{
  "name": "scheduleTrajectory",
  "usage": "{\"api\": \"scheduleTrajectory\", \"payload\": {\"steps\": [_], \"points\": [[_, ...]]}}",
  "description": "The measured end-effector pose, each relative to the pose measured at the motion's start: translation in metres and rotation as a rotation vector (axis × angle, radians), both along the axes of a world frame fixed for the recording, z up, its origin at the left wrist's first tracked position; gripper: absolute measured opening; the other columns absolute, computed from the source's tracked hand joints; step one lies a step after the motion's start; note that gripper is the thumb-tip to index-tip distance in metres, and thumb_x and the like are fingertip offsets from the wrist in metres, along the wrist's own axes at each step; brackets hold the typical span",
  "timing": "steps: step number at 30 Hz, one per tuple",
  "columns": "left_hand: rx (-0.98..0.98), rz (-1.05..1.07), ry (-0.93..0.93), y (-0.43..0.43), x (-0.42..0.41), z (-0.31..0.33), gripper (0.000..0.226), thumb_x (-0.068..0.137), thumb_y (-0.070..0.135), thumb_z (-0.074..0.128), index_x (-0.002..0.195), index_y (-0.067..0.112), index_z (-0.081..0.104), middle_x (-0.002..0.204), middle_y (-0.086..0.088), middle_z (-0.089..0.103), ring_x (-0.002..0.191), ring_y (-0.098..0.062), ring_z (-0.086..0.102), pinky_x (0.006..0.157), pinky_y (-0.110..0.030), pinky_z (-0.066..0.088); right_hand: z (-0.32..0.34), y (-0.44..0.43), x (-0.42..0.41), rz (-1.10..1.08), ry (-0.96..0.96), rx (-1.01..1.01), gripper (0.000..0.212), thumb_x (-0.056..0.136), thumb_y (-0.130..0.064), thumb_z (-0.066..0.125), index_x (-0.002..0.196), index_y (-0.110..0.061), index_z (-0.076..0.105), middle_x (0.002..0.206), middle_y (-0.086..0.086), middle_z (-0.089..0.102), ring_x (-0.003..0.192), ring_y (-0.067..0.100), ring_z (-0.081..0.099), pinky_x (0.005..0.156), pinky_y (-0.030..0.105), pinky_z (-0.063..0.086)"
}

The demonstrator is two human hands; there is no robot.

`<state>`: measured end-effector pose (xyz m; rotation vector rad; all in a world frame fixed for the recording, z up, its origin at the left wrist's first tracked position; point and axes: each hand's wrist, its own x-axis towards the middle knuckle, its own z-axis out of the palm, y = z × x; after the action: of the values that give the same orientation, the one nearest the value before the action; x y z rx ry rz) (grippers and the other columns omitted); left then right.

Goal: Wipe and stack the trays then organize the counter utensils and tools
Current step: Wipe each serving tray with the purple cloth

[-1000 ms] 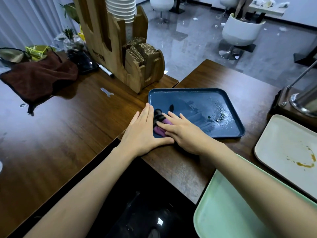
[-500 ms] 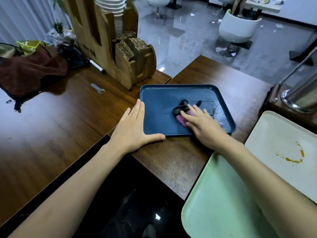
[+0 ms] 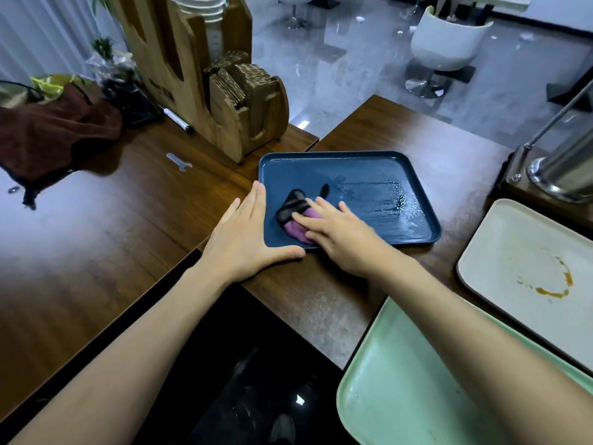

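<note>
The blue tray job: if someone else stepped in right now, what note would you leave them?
Left hand: flat on the counter, bracing the blue tray at its near-left corner.
Right hand: pressing a purple-and-black cloth on the tray's left half, no closed grip.
Done: tray partly wiped; wet streaks and droplets remain on its right side.
Left: finish it, wipe the cream tray with its orange stain and the green tray, stack all three, then tidy the small wrench and marker.

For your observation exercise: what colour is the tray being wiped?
Dark blue tray, seen in the head view.
</note>
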<state>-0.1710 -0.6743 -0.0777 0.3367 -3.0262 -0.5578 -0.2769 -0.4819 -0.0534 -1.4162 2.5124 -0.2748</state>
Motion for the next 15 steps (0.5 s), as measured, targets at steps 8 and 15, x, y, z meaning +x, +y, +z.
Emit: {"api": "scheduleTrajectory", "payload": {"steps": [8,15], "points": [[-0.04,0.028,-0.058,0.005,0.0,0.012,0.138,0.065,0.1,0.042,0.162,0.019,-0.013,0.171,0.002,-0.008,0.157,-0.012,0.0,0.123,-0.032,0.002,0.007,0.082,-0.057,-0.318,-0.056,-0.011,0.049,0.106,-0.032,0.043,0.154,-0.031,0.035,0.166,0.003,0.021,0.154,0.022,0.013,0.124,0.046,0.007],[0.031,0.077,-0.178,0.004,-0.005,0.02,0.135,0.058,0.109,0.029,0.163,0.031,-0.005,0.168,0.013,-0.018,0.158,-0.024,0.001,0.126,-0.048,0.019,0.006,0.082,-0.049,-0.32,-0.006,-0.019,0.057,0.107,-0.034,0.04,0.16,-0.033,0.018,0.166,0.002,0.022,0.154,0.021,0.013,0.123,0.039,0.013]]}}
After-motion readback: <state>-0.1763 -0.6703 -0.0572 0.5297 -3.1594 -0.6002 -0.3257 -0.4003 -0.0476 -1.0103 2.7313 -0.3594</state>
